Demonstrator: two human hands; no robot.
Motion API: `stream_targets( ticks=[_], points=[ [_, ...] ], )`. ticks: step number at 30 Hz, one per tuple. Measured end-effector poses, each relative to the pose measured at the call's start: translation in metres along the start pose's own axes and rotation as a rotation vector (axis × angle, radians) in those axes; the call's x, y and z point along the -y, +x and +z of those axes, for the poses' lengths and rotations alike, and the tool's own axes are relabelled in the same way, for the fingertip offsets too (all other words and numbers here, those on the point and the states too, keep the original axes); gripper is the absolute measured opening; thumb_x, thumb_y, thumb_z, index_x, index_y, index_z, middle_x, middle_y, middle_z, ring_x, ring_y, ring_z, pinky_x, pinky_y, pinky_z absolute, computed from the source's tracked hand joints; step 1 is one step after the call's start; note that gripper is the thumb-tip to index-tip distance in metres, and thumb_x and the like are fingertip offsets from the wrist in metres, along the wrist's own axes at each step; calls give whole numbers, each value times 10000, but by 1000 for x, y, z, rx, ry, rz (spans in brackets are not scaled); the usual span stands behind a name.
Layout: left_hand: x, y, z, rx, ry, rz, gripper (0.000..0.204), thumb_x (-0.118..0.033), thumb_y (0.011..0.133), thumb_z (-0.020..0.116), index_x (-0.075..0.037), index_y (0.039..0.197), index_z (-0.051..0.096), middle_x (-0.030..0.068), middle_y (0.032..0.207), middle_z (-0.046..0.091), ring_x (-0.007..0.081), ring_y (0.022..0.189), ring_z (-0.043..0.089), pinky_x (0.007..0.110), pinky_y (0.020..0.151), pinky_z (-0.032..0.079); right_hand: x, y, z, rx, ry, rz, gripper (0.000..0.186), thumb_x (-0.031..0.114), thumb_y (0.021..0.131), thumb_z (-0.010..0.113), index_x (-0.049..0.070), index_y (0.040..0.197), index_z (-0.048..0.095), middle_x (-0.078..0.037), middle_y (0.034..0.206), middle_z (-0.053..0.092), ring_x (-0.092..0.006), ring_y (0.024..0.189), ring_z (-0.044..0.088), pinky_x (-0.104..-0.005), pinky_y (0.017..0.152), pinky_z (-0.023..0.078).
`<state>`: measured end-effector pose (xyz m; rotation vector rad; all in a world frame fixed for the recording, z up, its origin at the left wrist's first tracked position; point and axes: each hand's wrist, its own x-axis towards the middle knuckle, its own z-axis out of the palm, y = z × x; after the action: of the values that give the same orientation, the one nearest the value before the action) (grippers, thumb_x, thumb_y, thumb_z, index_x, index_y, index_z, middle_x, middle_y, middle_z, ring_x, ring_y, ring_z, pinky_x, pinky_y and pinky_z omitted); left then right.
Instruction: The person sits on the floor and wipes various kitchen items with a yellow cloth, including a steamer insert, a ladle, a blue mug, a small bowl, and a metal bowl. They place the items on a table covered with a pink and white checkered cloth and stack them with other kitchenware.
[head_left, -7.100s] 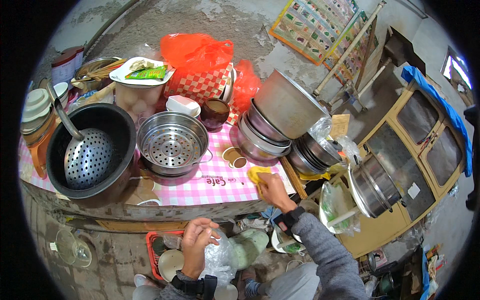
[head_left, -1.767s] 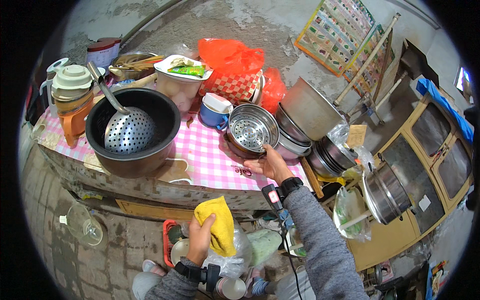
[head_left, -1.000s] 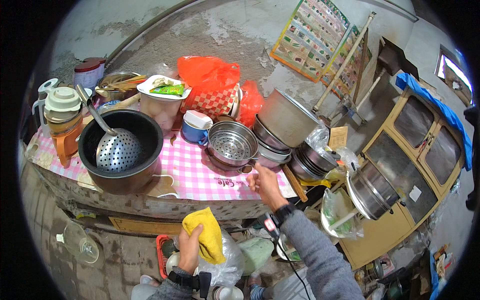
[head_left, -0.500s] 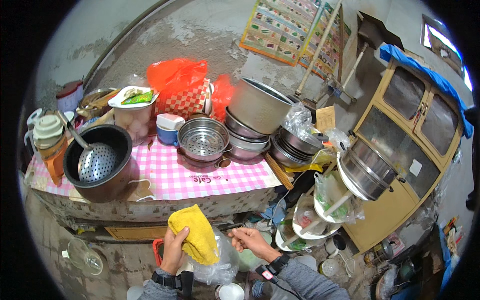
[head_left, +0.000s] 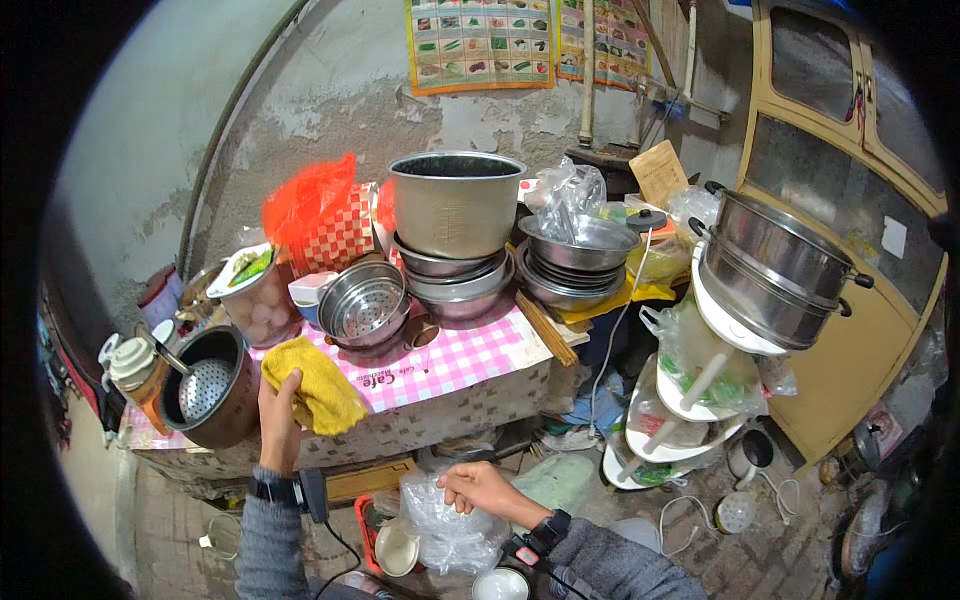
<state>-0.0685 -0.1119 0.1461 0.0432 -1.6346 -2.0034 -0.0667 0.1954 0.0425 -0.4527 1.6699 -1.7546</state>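
A yellow cloth (head_left: 315, 388) is gripped in my left hand (head_left: 281, 412), the thumb lying along its edge. The cloth hangs in front of the table's near edge, just right of a dark pot (head_left: 225, 405) with a perforated metal skimmer (head_left: 203, 386) in it. My right hand (head_left: 485, 492) is curled closed, with nothing showing in its fingers. Behind and below that hand is a clear plastic bag (head_left: 450, 535) on the floor. Closest to the cloth on the table are a steel steamer basket (head_left: 362, 305) and a tub of eggs (head_left: 265, 308).
Stacked metal bowls (head_left: 455, 290) carry a large grey pot (head_left: 455, 215) on the pink checked tablecloth (head_left: 460, 355). On the right, a white tiered rack (head_left: 690, 400) holds bagged vegetables and a steel steamer (head_left: 775, 265). A wooden cabinet (head_left: 850, 350) stands behind it.
The left hand has carried the yellow cloth left and up towards the dark pot. The right hand stays curled, slightly lower. The whole view has turned and shifted.
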Motion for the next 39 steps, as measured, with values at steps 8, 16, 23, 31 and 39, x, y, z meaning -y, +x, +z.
stream_targets(
  ticks=[8, 16, 23, 31, 39],
  points=[
    [57, 65, -38, -139, 989, 45, 871, -156, 779, 723, 81, 1409, 171, 213, 1288, 466, 287, 1110, 538, 323, 888, 477, 37, -52, -17, 40, 64, -143, 253, 221, 960, 548, -9, 990, 647, -16, 753, 631, -59, 595, 562, -209, 518, 442],
    [-55, 89, 134, 161, 851, 421, 632, -156, 843, 666, -2, 1363, 341, 261, 1259, 528, 308, 1107, 581, 361, 872, 504, 40, -79, -37, -48, 135, -213, 270, 223, 962, 546, -21, 1011, 651, -20, 753, 636, -56, 597, 564, -206, 523, 450],
    [-91, 136, 244, 249, 1148, 500, 834, -349, 802, 725, -89, 1455, 274, 285, 1338, 466, 295, 1162, 560, 379, 935, 462, 33, -73, -34, -5, 215, -156, 277, 219, 964, 543, -34, 1007, 648, -18, 750, 635, -49, 596, 554, -209, 522, 448],
    [-63, 180, 261, 116, 1160, 328, 686, -369, 712, 787, 50, 1166, 489, 242, 996, 638, 325, 922, 641, 394, 778, 514, 33, -69, -35, -53, 201, -223, 276, 256, 953, 555, -1, 875, 622, -1, 697, 591, -45, 556, 514, -215, 496, 422],
    [-61, 171, 249, -37, 1059, 556, 548, -323, 698, 811, 21, 998, 506, 222, 907, 647, 303, 851, 646, 393, 742, 498, 34, -60, -36, -93, 139, -239, 271, 225, 960, 543, -22, 969, 654, -9, 721, 625, -47, 567, 546, -204, 502, 446]
  ],
)
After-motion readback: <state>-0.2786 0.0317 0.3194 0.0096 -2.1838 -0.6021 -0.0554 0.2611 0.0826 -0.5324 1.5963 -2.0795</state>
